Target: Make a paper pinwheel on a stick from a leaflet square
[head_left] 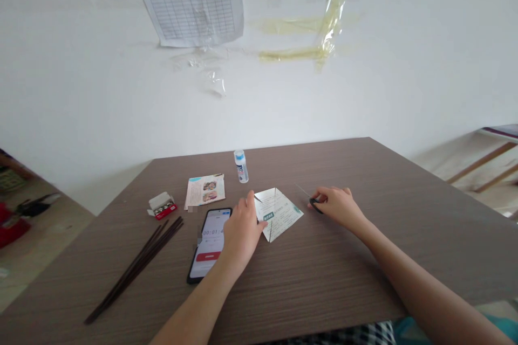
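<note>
Tabletop (404, 226): open toward its edge, right of the printed paper (285, 211), squarish, pale; your left hand (243, 230) holds it, your right hand (336, 208) scissors (317, 206).

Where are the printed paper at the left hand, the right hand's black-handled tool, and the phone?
Printed paper (281, 213): head view, middle of its printed face.
Black-handled tool (317, 207): head view, on the black handle.
Phone (211, 241): head view, on the lit screen.
</note>
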{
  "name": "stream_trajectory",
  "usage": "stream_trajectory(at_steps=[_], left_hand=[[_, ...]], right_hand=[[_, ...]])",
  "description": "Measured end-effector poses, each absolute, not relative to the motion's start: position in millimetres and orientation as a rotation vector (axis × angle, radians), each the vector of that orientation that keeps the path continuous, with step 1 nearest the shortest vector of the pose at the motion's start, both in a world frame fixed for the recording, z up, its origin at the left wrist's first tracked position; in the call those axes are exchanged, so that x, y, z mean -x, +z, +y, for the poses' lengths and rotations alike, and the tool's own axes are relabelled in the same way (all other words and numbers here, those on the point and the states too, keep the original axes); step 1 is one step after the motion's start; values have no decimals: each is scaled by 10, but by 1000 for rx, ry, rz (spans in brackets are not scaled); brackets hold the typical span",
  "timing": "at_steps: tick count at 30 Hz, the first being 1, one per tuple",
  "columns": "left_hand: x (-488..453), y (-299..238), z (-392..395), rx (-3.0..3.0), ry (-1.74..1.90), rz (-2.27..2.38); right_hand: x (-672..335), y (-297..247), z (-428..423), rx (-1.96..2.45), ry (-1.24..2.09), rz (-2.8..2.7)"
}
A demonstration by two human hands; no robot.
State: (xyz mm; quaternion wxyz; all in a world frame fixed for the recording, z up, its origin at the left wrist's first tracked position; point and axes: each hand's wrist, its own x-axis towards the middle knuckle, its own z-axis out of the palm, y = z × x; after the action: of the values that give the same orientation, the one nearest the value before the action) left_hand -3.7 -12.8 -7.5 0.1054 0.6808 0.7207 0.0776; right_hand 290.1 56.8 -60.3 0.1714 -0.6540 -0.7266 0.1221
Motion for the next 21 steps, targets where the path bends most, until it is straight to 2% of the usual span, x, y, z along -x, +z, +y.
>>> stream_trajectory(at_steps=[9,13,21], left_hand=[[146,-172,-62,-2225,-13,1864],[129,-181,-69,-2241,53,1807],[172,-252,-18,-2207,156,1759]], right_hand=[[-2692,-703,517,1748,416,-2052],[-2537,-672,451,1677,438,-2128],[-2508,-475,373,1596,125,-2179]])
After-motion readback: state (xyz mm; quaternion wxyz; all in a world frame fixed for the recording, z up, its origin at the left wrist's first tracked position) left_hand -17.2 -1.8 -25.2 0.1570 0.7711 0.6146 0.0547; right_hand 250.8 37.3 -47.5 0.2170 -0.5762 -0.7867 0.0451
